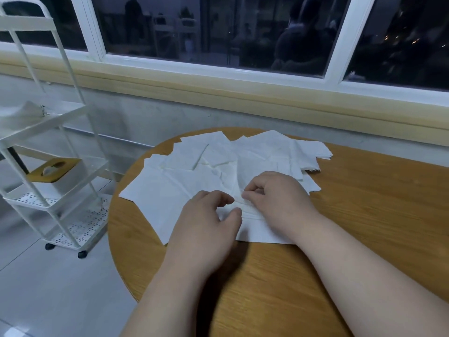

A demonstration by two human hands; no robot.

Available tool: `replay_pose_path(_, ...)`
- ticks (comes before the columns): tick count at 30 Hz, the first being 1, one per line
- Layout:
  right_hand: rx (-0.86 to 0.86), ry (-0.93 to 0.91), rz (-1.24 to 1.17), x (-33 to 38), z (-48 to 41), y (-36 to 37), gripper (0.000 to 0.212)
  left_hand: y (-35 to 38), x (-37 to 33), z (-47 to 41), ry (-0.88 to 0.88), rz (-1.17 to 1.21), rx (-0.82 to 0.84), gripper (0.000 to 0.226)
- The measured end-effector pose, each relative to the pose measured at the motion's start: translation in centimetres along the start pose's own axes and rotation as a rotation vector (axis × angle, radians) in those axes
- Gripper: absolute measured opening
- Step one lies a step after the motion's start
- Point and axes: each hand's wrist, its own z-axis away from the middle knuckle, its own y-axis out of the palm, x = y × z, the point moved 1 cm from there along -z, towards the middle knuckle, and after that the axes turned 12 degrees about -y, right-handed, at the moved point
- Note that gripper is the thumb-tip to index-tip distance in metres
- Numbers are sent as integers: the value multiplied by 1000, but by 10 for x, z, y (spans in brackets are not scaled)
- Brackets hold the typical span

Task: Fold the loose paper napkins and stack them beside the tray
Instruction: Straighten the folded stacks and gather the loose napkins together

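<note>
Loose white paper napkins lie spread in an overlapping heap across the far half of a round wooden table, most of them flat and unfolded, at differing angles. At the heap's far right edge sits a thicker layered pile, its stacked edges showing along the side.

Closest to the person lies the nearest napkin, a large creased sheet resting flat on the tabletop with one corner pointing left. Both hands meet on it near its middle. The left hand rests on the sheet with fingers curled, thumb and forefinger pinching a small ridge of the paper. The right hand sits just beside it, fingers bent inward, its fingertips nipping the same raised crease. Both bare forearms reach in from the near edge of the table.

To the left of the table, on the tiled floor, stands a white metal rolling cart with perforated shelves; a yellow-lidded box sits on its middle shelf. Behind the table runs a white-framed window, dark outside.
</note>
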Motion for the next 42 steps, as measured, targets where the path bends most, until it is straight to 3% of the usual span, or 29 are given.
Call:
replay_pose_path(4, -93, -2, -163, 2, 22, -22, 9, -1, -2, 3, 23, 12, -35, 35)
replay_pose_path(7, -198, -6, -434, 2, 50, -46, 11, 0, -11, 9, 68, 70, -30, 54)
replay_pose_path(10, -258, -3, -736, -4, 81, -62, 14, 7, -21, 17, 73, 179, 93, 69)
replay_pose_path(13, -316, 48, -947, -16, 103, -69, 2, 19, -31, 25, 78, 259, 192, 72)
replay_pose_path(16, -381, 104, -1092, -30, 117, -72, 14, 30, -37, 28, 55, 307, 223, 76)
replay_pose_path(19, -417, 154, -1156, -41, 125, -72, 5, 38, -41, 29, -8, 278, 292, 77)
replay_pose_path(21, -424, 162, -1163, -45, 125, -72, 7, 44, -45, 32, -21, 255, 291, 65)
replay_pose_path(25, -428, 164, -1075, -48, 125, -74, 14, 49, -51, 30, -63, 274, 121, 51)
replay_pose_path(29, -336, 31, -1066, -50, 124, -71, 62, 55, -50, 26, -81, 261, 115, 55)
replay_pose_path(30, -291, -6, -1013, -51, 125, -68, 62, 56, -51, 25, -82, 255, 115, 55)
replay_pose_path(34, -176, 3, -695, -54, 126, -65, 27, 59, -51, 25, -53, 225, 143, 54)
replay_pose_path(36, -165, 34, -678, -54, 126, -65, 33, 58, -50, 25, -23, 157, 122, 51)
replay_pose_path(39, -239, 67, -613, -54, 126, -66, 42, 52, -42, 20, -4, 93, 3, 46)
replay_pose_path(42, -339, 98, -526, -58, 125, -66, 20, 43, -29, 4, -12, -13, -148, 40)
